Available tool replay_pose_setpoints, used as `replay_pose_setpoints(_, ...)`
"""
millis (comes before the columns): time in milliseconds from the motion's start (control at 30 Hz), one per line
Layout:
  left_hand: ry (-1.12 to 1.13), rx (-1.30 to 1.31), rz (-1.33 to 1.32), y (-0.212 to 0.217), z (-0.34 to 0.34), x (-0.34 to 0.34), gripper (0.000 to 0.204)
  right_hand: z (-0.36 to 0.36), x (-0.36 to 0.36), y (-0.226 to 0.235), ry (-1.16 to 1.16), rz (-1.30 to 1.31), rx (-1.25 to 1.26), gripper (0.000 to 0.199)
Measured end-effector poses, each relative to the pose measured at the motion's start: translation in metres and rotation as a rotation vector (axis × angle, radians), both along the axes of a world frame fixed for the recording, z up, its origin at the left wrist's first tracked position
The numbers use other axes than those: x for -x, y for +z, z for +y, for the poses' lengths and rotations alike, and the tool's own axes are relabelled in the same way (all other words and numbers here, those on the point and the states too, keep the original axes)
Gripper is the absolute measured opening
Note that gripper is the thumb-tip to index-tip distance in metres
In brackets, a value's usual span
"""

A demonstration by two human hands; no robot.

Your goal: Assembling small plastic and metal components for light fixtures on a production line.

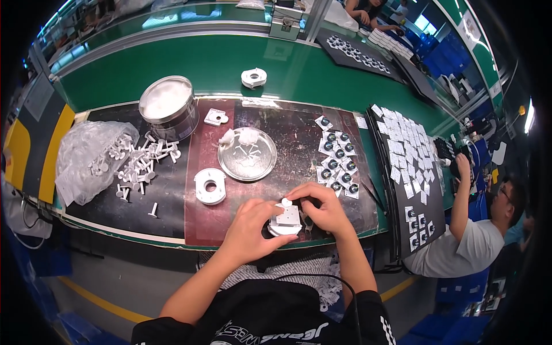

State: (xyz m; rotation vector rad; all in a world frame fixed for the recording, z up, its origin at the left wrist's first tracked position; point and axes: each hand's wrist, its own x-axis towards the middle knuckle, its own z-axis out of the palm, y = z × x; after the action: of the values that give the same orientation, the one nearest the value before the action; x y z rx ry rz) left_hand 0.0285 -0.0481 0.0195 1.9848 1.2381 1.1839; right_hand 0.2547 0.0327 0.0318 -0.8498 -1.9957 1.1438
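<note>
"Where could a hand pass?"
"Over bare dark mat (294,148), between the metal dish (248,165) and the small parts (339,154)."
"What blocks the left?"
"Pegs (149,175), a plastic bag (75,155), a tin (181,124)."
"Near edge?"
"The left hand (252,227) and right hand (325,210), around a white part (287,216)."

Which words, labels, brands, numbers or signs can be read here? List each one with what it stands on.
Black shirt: large white lettering across the front, legible in part, not copied out here.
Metal tin: dark printed side, too small and blurred to read.
Silver box at the back: small label, too small to read.
White part being handled: no text can be made out.
</note>
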Motion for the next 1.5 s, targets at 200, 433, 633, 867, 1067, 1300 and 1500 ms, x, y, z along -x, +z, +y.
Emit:
replay_pose_setpoints(200,0.032,0.056,-0.009,0.002,0.0,-0.001,0.069,-0.002,0.0,-0.002,-0.042,-0.053,-0.008,0.033)
replay_pose_setpoints(433,0.041,0.109,-0.128,0.024,-0.014,0.015,0.091,-0.004,0.005,-0.018,-0.146,0.156,0.137,0.035)
replay_pose_setpoints(633,0.182,-0.044,-0.56,0.08,-0.006,0.12,0.106,-0.007,-0.001,-0.015,-0.206,0.019,0.096,0.027)
replay_pose_setpoints(867,0.604,-0.21,-0.203,0.088,0.168,0.297,0.079,-0.007,0.012,-0.003,-0.167,-0.113,-0.044,0.022)
replay_pose_setpoints(1067,0.724,-0.09,0.027,0.014,0.286,0.368,0.087,-0.011,0.01,0.007,-0.22,-0.201,-0.058,0.022)
replay_pose_setpoints(1300,0.665,0.057,0.257,-0.045,0.319,0.398,0.085,-0.006,0.011,0.006,-0.209,-0.157,-0.079,0.02)
replay_pose_setpoints(1500,0.657,0.011,0.374,-0.009,0.322,0.426,0.121,-0.002,0.011,0.009,-0.176,-0.161,-0.025,0.019)
